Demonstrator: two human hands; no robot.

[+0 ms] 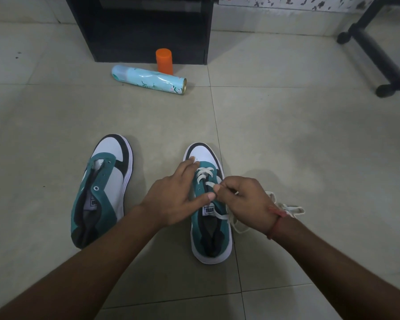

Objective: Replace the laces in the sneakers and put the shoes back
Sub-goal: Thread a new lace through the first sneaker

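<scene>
Teal suede sneakers sit on the floor tiles, toes pointing away from us. The right sneaker (208, 204) is approx. half laced w/ a white lace (204, 175) across its lower eyelets; upper eyelets are still bare. The left sneaker (102, 188), beside it to its left, has no lace at all, so most work remains, incl. putting both back. Our left hand (171, 192) rests flat w/ straight fingers on the right sneaker's left flank. Our right hand (243, 197) pinches the lace just above its tongue; slack trails off its right side.
</scene>
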